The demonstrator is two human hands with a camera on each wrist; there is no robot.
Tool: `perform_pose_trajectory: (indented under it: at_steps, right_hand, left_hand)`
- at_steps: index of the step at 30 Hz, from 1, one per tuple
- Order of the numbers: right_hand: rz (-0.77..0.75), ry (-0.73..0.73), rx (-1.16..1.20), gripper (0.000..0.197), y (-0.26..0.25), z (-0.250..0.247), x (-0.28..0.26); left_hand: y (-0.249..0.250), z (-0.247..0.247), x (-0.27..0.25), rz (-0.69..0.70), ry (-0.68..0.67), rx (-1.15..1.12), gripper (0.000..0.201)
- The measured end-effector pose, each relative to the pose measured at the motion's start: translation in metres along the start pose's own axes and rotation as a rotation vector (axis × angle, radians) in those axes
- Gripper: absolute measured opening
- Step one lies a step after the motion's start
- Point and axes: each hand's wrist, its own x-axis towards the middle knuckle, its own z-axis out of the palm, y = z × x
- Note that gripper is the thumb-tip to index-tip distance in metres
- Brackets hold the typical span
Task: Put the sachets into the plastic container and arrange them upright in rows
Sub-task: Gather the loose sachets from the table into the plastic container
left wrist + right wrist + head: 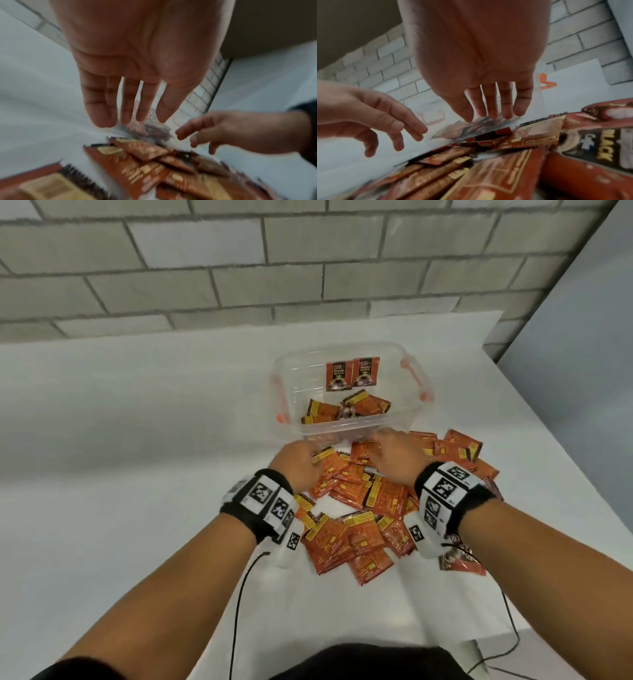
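Sachets (356,508) heaped beneath left hand (298,462), right hand (397,455); both released, empty.

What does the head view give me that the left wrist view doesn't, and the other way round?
Only the head view shows inside the clear plastic container: two orange sachets standing upright at its far wall, and a few lying flat on its floor. Only the left wrist view shows the left hand from the palm side, fingers straight and holding nothing. Both show the right hand empty, and the loose pile of orange sachets on the white table.
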Motion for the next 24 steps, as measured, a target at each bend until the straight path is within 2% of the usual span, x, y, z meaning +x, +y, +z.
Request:
perform_pose_trajectory:
  at_steps: [5, 11, 14, 20, 22, 24]
  right_hand:
    - [0.023, -0.102, -0.180, 0.044, 0.001, 0.014, 0.008]
    - [0.086, -0.094, -0.310, 0.040, 0.005, 0.021, 0.004]
    - [0.091, -0.099, -0.274, 0.041, 0.002, 0.021, 0.000]
    - [0.104, -0.042, -0.123, 0.053, 0.002, 0.012, -0.003]
    - [0.109, -0.030, 0.003, 0.047, 0.005, 0.008, -0.003]
    - [0.120, -0.054, 0.252, 0.028, 0.013, 0.001, -0.005]
  left_hand:
    - [-0.002, 0.026, 0.018, -0.038, -0.025, 0.221, 0.034]
    - [-0.001, 0.034, 0.021, -0.096, -0.058, 0.353, 0.046]
    - [0.000, 0.033, 0.023, -0.129, -0.085, 0.325, 0.053]
    - [0.003, 0.023, 0.021, -0.182, -0.088, 0.081, 0.071]
    - [0.003, 0.019, 0.019, -0.143, -0.089, -0.055, 0.071]
    - [0.003, 0.013, 0.018, -0.073, -0.118, -0.102, 0.062]
